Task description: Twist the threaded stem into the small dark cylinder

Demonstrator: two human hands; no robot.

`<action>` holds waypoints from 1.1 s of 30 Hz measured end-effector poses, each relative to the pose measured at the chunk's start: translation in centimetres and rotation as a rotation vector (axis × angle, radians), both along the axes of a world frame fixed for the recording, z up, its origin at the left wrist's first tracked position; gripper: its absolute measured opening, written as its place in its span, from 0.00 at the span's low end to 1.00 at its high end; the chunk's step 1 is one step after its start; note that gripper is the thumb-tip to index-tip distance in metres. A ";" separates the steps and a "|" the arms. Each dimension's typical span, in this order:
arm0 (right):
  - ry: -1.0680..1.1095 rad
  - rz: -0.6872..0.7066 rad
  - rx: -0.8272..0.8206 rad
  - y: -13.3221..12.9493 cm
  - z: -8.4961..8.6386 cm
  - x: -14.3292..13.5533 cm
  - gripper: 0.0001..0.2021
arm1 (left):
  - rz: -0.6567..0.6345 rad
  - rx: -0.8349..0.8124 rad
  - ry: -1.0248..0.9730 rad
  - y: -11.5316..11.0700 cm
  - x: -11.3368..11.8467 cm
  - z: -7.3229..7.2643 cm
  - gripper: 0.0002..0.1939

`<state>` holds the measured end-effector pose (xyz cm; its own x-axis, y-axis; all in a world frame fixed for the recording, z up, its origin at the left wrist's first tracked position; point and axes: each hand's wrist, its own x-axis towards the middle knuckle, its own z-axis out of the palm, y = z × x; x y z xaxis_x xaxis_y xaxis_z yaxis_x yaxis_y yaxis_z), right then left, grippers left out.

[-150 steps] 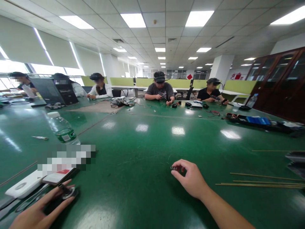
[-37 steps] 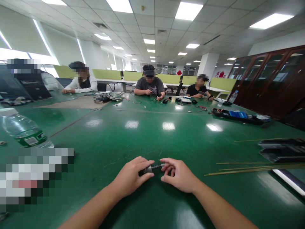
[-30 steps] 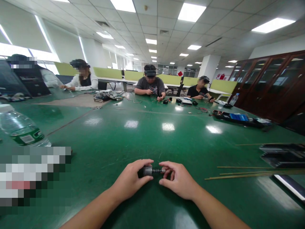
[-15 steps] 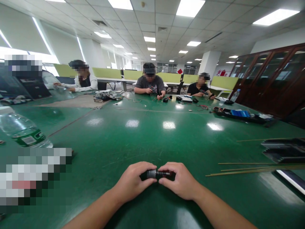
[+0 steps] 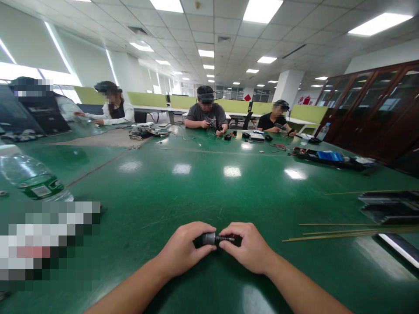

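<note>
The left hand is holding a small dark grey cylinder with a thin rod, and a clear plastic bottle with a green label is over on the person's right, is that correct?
Not quite: the clear plastic bottle with a green label is on the person's left, as the head view shows. The left hand does hold the small dark grey cylinder with a thin rod.

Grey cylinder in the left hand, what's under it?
Green tabletop shows below the grey cylinder. The spot directly beneath can't be seen; it's covered by the cylinder itself and the left hand.

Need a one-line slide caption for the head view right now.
Left hand holds a dark cylindrical part, right hand cupped around its thin shaft, at a green table.
</note>
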<state>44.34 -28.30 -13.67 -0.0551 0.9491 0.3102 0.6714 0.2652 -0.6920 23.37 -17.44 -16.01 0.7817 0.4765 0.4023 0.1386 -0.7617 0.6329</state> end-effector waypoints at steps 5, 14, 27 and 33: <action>-0.010 0.001 -0.003 0.0 -0.1 -0.1 0.07 | -0.004 -0.007 -0.011 0.0 0.0 0.0 0.18; -0.011 -0.025 -0.007 0.1 -0.3 0.0 0.04 | 0.006 -0.018 -0.011 0.0 0.0 0.3 0.18; -0.020 -0.035 -0.003 0.0 -0.1 -0.1 0.04 | 0.012 -0.015 -0.026 0.1 -0.2 0.3 0.18; -0.016 -0.028 0.000 0.0 0.1 -0.2 0.03 | 0.013 -0.018 -0.029 0.1 -0.2 0.4 0.18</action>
